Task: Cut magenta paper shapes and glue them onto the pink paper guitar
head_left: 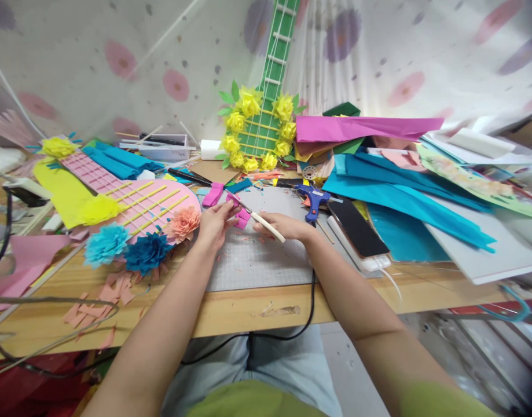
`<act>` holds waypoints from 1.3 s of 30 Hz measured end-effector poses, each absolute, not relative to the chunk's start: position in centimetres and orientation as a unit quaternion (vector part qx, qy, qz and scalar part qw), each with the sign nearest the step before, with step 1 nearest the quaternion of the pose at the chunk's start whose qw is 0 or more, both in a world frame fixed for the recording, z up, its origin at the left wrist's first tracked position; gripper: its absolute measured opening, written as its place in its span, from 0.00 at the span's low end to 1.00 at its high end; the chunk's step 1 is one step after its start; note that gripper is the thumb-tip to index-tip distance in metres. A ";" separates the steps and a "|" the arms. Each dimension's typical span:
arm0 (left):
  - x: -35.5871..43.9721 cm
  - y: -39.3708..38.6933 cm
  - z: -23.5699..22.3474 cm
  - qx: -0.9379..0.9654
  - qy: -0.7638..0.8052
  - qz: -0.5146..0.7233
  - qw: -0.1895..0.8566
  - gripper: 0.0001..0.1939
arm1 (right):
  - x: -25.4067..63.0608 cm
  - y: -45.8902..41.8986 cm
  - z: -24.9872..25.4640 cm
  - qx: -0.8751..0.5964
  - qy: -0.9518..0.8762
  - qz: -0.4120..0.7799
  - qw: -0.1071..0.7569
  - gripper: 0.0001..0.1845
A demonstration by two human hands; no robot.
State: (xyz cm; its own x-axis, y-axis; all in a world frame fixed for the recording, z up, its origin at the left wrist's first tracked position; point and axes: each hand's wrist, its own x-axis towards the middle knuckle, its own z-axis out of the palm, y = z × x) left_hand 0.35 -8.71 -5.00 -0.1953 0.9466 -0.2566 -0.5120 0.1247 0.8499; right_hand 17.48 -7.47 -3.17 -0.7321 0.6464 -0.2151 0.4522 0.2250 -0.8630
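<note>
My left hand [215, 225] pinches a small piece of magenta paper [243, 218] above the cutting mat. In my right hand [283, 225] are scissors with cream-coloured handles [268, 225], their blades pointing up and left across the magenta paper. I cannot tell whether the blades are apart. Another magenta piece [213, 195] lies just beyond my left fingers, near a dark blue strip [239, 185]. Beneath both hands is the grey cutting mat [257, 269], with small paper scraps on it.
Left lies a pink paper guitar [157, 202] with paper flowers; a green one [272, 92] stands behind. A blue glue gun [313, 200], a phone [359, 227] and blue paper sheets [404, 197] sit to the right. A black cable [312, 301] hangs over the table edge.
</note>
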 end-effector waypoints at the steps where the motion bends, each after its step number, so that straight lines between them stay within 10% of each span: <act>1: 0.3 -8.7 -5.1 0.237 0.463 0.618 0.589 0.03 | 17.5 -7.5 -3.0 -0.352 -0.778 0.512 0.093 0.19; 39: -0.1 -9.2 -5.0 0.371 0.448 0.546 0.604 0.10 | 21.7 -5.6 -3.0 -0.255 -0.806 0.534 -0.004 0.24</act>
